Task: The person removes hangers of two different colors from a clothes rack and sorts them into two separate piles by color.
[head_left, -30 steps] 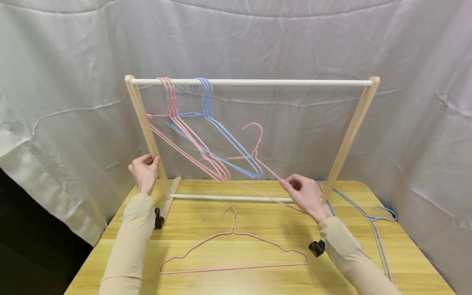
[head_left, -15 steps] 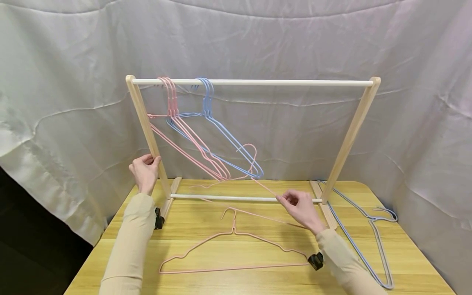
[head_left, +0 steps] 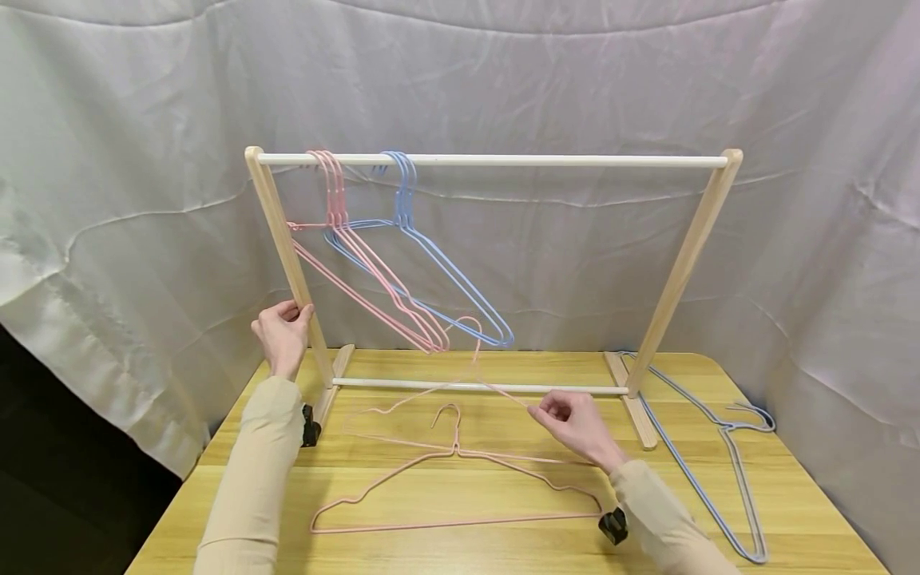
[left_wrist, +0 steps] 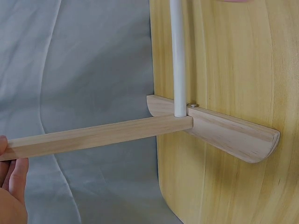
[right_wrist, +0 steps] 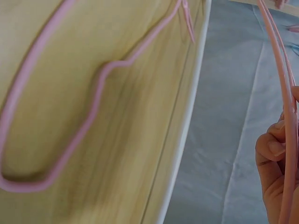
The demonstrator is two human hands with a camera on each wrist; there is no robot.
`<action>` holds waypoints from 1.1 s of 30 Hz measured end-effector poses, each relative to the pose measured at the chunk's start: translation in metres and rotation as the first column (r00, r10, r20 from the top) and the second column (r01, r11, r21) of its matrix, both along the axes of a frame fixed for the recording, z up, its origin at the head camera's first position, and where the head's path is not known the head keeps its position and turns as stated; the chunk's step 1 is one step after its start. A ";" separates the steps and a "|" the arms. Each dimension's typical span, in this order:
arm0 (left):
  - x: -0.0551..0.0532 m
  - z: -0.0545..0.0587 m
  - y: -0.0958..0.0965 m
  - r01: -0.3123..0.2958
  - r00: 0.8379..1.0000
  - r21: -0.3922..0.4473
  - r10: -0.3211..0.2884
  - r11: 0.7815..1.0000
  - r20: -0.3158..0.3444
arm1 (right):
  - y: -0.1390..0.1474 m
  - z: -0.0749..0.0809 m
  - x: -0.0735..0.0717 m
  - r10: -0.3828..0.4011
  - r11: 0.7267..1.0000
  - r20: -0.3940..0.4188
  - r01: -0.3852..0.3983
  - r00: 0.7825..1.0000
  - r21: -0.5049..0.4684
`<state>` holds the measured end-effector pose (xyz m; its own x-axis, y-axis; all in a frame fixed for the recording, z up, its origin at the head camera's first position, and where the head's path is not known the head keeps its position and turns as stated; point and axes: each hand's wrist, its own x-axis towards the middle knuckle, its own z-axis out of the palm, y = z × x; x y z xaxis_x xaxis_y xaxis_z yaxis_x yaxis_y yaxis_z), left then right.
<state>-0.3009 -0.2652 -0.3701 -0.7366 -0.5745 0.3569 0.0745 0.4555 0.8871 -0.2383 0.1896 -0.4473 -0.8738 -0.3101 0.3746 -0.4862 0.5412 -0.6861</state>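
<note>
In the head view my left hand [head_left: 280, 339] grips the left upright [head_left: 279, 228] of a wooden clothes rack; its fingertips show on that post [left_wrist: 88, 137] in the left wrist view. My right hand [head_left: 580, 427] pinches a thin pink clothes hanger [head_left: 507, 393] by one shoulder, hook up and tilted, low in front of the rack's bottom bar. In the right wrist view the held hanger [right_wrist: 288, 130] runs past the curled fingers [right_wrist: 271, 148]. Another pink hanger [head_left: 453, 525] lies flat on the table below, hook towards the rack.
Several pink hangers [head_left: 331, 180] hang at the left of the white top rail [head_left: 561, 161], with several blue hangers [head_left: 405, 196] just right of them. Blue-grey hangers [head_left: 743, 487] lie on the table [head_left: 446, 555] at the right, by the rack's right foot [head_left: 636, 411]. Grey curtain hangs behind.
My right hand has lowered the pink hanger and brought it nearer and slightly left, from beside the hanging blue hangers to above the flat pink one. The left hand stays on the post.
</note>
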 end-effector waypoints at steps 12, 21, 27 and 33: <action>0.000 0.000 0.000 -0.004 1.000 -0.013 0.004 1.000 0.004 | -0.005 -0.018 0.004 0.132 0.991 -0.022 -0.132 0.991 0.005; 0.000 0.000 0.000 -0.002 1.000 -0.015 0.002 1.000 -0.001 | -0.010 -0.026 0.011 0.210 0.976 0.041 -0.212 0.977 0.052; -0.001 0.000 0.000 0.000 1.000 -0.012 0.000 1.000 0.002 | -0.010 -0.032 0.014 0.222 0.968 0.118 -0.233 0.968 0.091; 0.000 0.000 0.000 -0.004 1.000 -0.012 0.004 1.000 0.005 | -0.010 -0.038 0.014 0.259 0.960 0.137 -0.271 0.956 0.074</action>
<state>-0.3013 -0.2653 -0.3703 -0.7362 -0.5731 0.3599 0.0677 0.4667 0.8818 -0.2247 0.1796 -0.4858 -0.7936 -0.5645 0.2269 -0.5340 0.4677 -0.7044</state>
